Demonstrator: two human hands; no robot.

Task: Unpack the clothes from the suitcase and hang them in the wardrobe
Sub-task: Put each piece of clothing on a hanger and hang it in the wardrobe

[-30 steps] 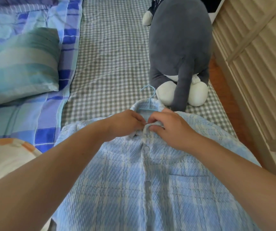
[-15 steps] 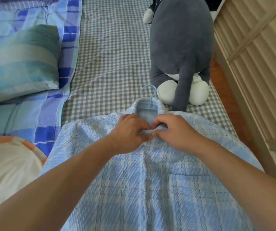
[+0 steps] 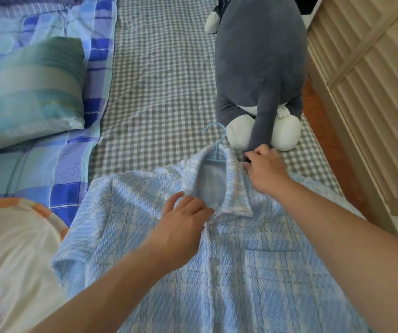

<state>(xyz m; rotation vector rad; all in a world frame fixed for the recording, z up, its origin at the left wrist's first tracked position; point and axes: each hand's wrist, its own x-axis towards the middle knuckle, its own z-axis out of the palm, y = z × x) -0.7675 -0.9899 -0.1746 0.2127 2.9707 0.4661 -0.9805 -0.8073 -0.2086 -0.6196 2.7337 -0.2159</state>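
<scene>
Your hands left the top button: your right hand point(image 3: 266, 170) gripped the shirt point(image 3: 241, 272) beside its collar, fingers curled. Your left hand point(image 3: 181, 227) lay loosely open at the placket, so the shirt on its hanger point(image 3: 216, 143) looked ready for the wardrobe

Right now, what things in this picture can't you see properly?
Head view, the only one:
- The thin light blue plastic hanger: only its hook and neck show; the light blue checked button shirt hides its arms.
- The big grey and white plush toy: its top is cut off by the frame's upper edge.
- The right hand: its fingertips are tucked behind the collar.
- The suitcase and wardrobe rail: not in view.
</scene>
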